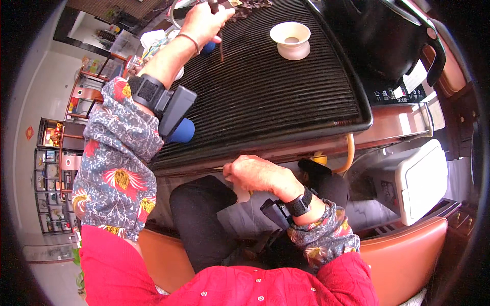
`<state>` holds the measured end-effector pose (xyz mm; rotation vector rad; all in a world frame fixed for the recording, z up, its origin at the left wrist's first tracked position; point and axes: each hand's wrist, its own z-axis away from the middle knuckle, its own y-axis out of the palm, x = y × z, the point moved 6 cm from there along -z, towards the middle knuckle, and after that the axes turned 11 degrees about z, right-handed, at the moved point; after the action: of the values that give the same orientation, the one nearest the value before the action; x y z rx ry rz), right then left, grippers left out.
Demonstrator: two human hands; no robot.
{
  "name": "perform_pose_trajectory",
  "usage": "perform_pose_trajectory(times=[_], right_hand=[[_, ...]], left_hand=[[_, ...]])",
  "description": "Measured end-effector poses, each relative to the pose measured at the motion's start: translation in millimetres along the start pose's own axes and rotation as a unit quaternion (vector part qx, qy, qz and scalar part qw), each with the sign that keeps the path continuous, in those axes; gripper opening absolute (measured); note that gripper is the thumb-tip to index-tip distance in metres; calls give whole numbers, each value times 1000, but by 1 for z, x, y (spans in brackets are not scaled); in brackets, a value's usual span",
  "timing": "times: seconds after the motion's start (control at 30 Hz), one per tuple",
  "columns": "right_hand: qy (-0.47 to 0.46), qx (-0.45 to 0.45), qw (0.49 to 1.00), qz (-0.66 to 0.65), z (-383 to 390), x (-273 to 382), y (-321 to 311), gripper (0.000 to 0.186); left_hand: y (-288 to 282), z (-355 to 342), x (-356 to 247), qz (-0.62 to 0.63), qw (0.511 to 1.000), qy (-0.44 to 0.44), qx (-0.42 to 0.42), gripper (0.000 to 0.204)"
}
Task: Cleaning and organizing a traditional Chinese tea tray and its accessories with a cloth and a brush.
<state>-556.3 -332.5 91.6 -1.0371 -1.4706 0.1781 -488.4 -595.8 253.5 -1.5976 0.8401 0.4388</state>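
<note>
My left hand reaches over the far left of a black ribbed tea tray. Its fingers are closed around a thin dark brown stick, which points down toward the ribs. Under that hand a blue object is partly hidden. Nearer to me, a blue cup shows beside my left forearm. My right hand is at the tray's near edge above my lap, its fingers curled in; what they hold, if anything, is hidden. A white flared cup stands on the tray's far right.
A large black kettle stands at the right beside a control panel. Lower right is a bin with a white lid. Dark crumpled pieces lie at the tray's far end. Shelves line the left wall.
</note>
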Motion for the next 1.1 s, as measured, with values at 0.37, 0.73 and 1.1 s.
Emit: perform_pose_trajectory(times=[0.37, 0.73, 1.1], right_hand=[[8, -2, 1000, 6, -4, -1, 4, 18], [9, 5, 1000, 10, -1, -1, 1, 18], [-2, -19, 1000, -10, 5, -8, 4, 19]], left_hand=[[21, 3, 10, 168, 986, 15, 10, 30], [-5, 6, -3, -36, 995, 91, -32, 28], [36, 43, -28, 105, 986, -21, 124, 30]])
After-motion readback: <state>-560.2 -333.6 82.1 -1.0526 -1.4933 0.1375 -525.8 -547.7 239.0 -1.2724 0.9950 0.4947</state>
